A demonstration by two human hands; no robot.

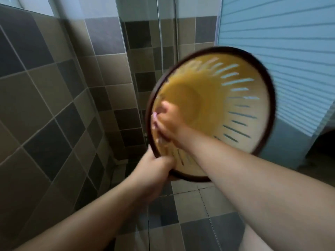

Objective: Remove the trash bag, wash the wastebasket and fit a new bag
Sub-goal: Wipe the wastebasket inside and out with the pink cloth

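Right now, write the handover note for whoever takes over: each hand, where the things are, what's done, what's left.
Left hand: grips the lower rim of the wastebasket, holding it tilted, mouth toward the camera, in the tiled shower corner.
Right hand: inside the basket against its inner wall; blur hides whether it holds anything.
Done: no bag in the basket.
Left: finish washing, then fit a new bag; no new bag is in view.
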